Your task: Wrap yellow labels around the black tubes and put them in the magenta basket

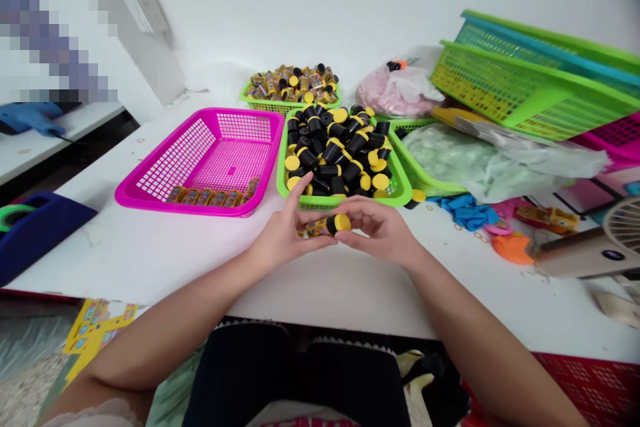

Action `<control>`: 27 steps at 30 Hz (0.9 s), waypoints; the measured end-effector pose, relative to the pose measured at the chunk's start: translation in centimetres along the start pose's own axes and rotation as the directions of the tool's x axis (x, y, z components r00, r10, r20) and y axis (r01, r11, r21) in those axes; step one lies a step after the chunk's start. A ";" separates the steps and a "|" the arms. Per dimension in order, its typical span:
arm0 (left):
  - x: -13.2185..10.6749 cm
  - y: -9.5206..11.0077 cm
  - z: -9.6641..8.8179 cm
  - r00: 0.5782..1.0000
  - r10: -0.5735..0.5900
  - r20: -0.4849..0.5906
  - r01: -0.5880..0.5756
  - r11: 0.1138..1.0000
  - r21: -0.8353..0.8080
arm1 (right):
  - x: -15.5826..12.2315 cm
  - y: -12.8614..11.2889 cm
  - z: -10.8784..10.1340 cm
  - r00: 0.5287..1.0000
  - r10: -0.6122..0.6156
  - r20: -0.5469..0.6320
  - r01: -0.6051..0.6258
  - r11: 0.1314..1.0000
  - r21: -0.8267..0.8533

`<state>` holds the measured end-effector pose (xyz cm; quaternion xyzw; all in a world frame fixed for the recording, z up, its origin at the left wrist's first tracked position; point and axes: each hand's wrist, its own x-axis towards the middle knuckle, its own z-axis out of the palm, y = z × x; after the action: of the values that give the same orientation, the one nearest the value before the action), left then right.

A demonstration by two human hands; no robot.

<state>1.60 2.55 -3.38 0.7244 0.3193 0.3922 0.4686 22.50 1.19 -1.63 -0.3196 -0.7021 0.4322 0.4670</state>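
Note:
Between both hands, above the front of the white table, is a small black canister (329, 224) with a yellow cap and a printed yellow label. My left hand (280, 235) closes round its labelled end, index finger raised. At the capped end, the fingers and thumb of my right hand (383, 228) pinch it. Just beyond stands a green basket (400, 193) heaped with black, yellow-capped canisters (330, 150). The magenta basket (200, 208) to its left has a row of labelled canisters (205, 197) along its near side.
Behind is another green basket (273, 105) full of labelled pieces. Stacked baskets (500, 90), plastic bags (475, 160), blue scraps (463, 212) and a fan (590, 240) crowd the right. A dark blue tape dispenser (45, 230) sits at the left edge.

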 end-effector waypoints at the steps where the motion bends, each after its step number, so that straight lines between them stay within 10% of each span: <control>1: -0.1 0.1 0.0 1.000 -0.007 0.018 0.006 1.000 0.025 | 0.0 -0.1 0.0 1.000 0.010 -0.008 -0.010 0.999 -0.030; 15: -0.6 0.2 0.4 0.967 0.253 -0.029 -0.217 0.878 0.425 | -0.3 -1.2 1.6 0.926 0.261 -0.273 -0.341 0.889 -0.306; 19: -0.4 0.2 0.6 0.978 0.121 -0.168 -0.074 0.961 0.265 | -1.0 -0.8 1.2 0.947 -0.137 -0.290 -0.052 0.826 -0.561; 22: -0.3 0.4 0.7 0.973 0.024 -0.230 -0.015 0.999 0.043 | -1.0 -0.5 1.7 0.881 -0.471 -0.045 0.310 0.646 -0.698; 27: 0.0 1.2 1.1 0.974 -0.058 -0.220 0.006 0.973 -0.230 | -0.4 0.5 3.4 0.848 -0.513 0.132 0.402 0.460 -0.792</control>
<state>2.65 1.64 -2.56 0.6113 0.3351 0.4981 0.5158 19.52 0.01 -2.87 -0.3188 -0.8470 -0.0896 0.4158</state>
